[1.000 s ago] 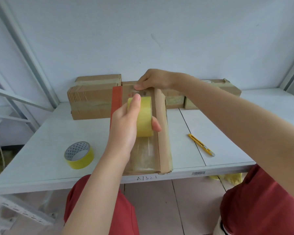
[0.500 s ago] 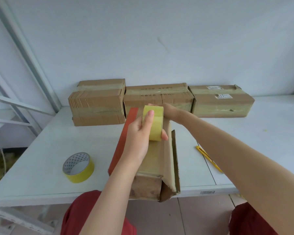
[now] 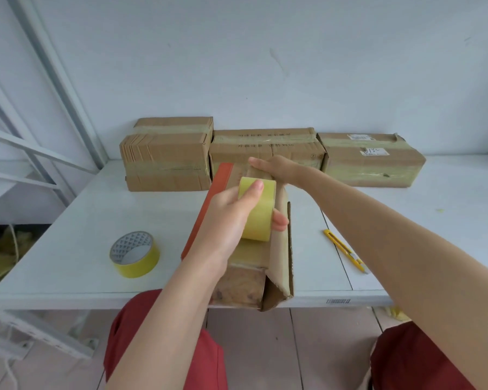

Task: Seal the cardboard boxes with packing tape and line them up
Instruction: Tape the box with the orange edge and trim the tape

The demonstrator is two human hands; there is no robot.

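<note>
A long cardboard box (image 3: pixel 279 249) with a red left side lies lengthwise on the white table (image 3: pixel 68 249), its near end flap hanging loose over the table's edge. My left hand (image 3: pixel 228 218) grips a yellow tape roll (image 3: pixel 258 212) on top of the box, with a strip of tape running along the top toward me. My right hand (image 3: pixel 276 168) lies flat on the box's far end, fingers straight. Three taped boxes stand in a row at the wall: left (image 3: pixel 166 156), middle (image 3: pixel 265 147), right (image 3: pixel 372 161).
A second yellow tape roll (image 3: pixel 134 254) lies on the table to the left of the box. A yellow utility knife (image 3: pixel 345 251) lies to the right. A metal frame (image 3: pixel 40 153) runs along the left side. My red-clad knees show below the table edge.
The box's near end has come toward me over the table edge. My right hand came down from the box's raised far end and now lies flat on it. The view tilted up.
</note>
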